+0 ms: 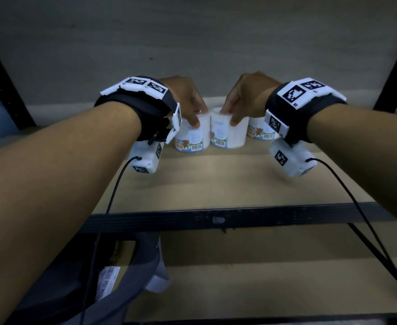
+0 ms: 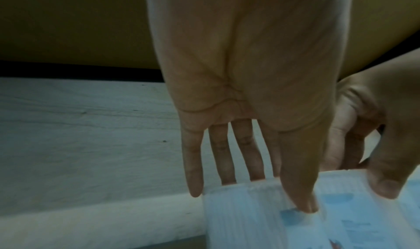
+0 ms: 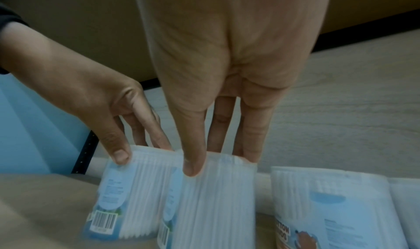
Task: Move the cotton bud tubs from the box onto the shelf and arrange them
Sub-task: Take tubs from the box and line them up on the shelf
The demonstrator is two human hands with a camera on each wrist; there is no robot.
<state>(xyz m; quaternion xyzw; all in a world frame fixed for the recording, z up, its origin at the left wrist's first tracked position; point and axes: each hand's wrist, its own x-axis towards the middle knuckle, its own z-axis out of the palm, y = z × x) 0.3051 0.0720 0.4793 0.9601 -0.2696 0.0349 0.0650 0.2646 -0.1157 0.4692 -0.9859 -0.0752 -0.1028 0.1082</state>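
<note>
1. The left hand (image 1: 183, 95) reaches over the shelf board (image 1: 228, 184) toward its rear edge. Its thumb lies on the near side of the left tub (image 1: 191, 134) and its fingers drop behind the tub's top rim, so it grips that tub from above. In the left wrist view the fingers (image 2: 221, 155) point down, nearly straight, with their tips hidden behind the rim.
2. The left tub stands upright near the rear edge, roughly mid-width, its bear label and barcode facing the front edge.
3. The middle tub (image 1: 226, 132) stands just beside it, the two sides touching or almost so; blur hides which. Its barcode also faces front.
4. The right hand (image 1: 246, 95) grips the middle tub the same way, thumb on the near side, fingers (image 3: 223, 127) over the top rim and behind it.
5. A third tub (image 1: 260, 130) stands to the right of the middle one, near the rear edge, partly hidden by the right wrist band. Neither hand touches it.
6. In the right wrist view, part of one more tub (image 3: 406, 211) shows at the right edge beyond the third.
7. Below the front rail, at lower left, a cardboard box (image 1: 110, 277) with a printed label shows.
</note>
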